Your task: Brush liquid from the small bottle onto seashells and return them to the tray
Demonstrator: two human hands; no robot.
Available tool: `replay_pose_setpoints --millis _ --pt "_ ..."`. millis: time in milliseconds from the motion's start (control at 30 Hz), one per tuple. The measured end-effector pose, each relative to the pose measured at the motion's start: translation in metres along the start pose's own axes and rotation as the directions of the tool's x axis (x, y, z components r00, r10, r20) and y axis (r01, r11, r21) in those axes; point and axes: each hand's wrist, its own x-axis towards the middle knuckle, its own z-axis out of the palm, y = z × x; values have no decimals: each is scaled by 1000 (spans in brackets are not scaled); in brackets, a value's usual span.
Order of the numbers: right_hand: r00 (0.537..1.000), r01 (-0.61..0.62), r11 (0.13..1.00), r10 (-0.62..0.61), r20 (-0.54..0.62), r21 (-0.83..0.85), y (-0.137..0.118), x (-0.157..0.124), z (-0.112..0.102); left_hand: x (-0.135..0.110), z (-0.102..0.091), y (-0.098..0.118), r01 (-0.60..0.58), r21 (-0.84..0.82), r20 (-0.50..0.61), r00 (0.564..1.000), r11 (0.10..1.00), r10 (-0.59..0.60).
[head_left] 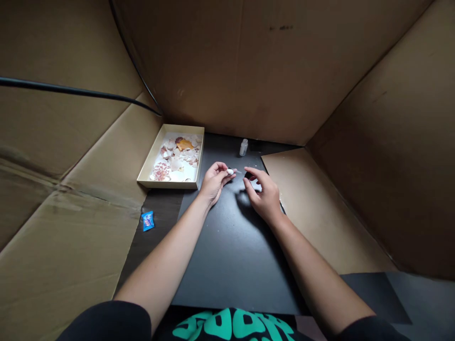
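- Cardboard walls (284, 71) box in the whole workspace, with a black tabletop (227, 246) as the floor of it.
- Main thing: a small white shell (230, 171), held up just off the tabletop, roughly in the middle and a bit toward the back.
- The left hand (214, 182) has it, fingers (220, 165) pinched on the shell at the tips and the wrist low.
- The right hand (263, 194) is just beside it, fingers (254, 172) closed on a dark cap-like piece (250, 176). A thin pale tip seems to poke out of it toward the shell. It's too small for me to say if it touches.
- My read on the step: the shell is being presented to that tip, so this is close-up fine work on a single shell. Anything done from this pose needs a steady pinch on the left and tiny, controlled motion on the right, because the shell is small and easy to drop.
- Behind the hands, a little clear bottle (243, 147) stands upright with no cap on that I can see.
- Back left sits a shallow cream tray (167, 184) full of mixed shells (176, 158), mostly white and pink plus one orange.
- On the right, a flat cardboard sheet (313, 213) lies partly under the right wrist.
- Near left there's a blue wrapper (148, 220) by the tabletop's edge, well apart from everything else.
- A black cable (71, 90) runs across the left wall.
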Motion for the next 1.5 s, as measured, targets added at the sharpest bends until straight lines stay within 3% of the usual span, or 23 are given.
replay_pose_setpoints --millis 167,400,500,600,733,833,933,1067,1167,1267,1400,1500 --pt "1000 -16 999 15 -19 -41 1 -1 0 0 0 1 27 24 28 999 999 -28" --pt "996 53 993 -60 -60 -105 -2 -1 0 0 0 2 20 2 -6 1000 1000 -20" --pt "994 109 991 -108 12 -75 -2 -2 1 0 1 2 27 5 -29 999 1000 -27" --pt "995 66 992 -72 -61 -106 -2 -2 2 0 2 1 27 4 -45 999 1000 -27" --pt "992 116 992 -118 -33 -59 -4 -1 0 1 0 0 19 -10 -43 999 1000 -19" --pt "991 77 994 -85 -103 -76 -4 -1 0 1 -1 0 9 -15 -44 999 1000 -9" --pt "989 139 989 -141 -39 -45 -4 -1 0 1 -1 -1 18 -9 -33 999 1000 -18" --pt "981 117 989 -128 -143 -89 -2 0 0 2 0 -1 14 -18 -36 999 1000 -14" --pt "978 193 979 -197 -64 -64 -2 0 0 1 0 0 26 -19 -39 999 999 -26" --pt "978 140 984 -155 -139 -107 -1 0 1 2 0 0 49 -28 -42 998 998 -50" --pt "975 199 977 -205 -87 -77 -2 0 2 2 -2 0 53 -57 -37 998 997 -55" --pt "975 144 984 -160 -157 -108 -2 0 2 3 -2 0 60 -64 -25 998 996 -61"
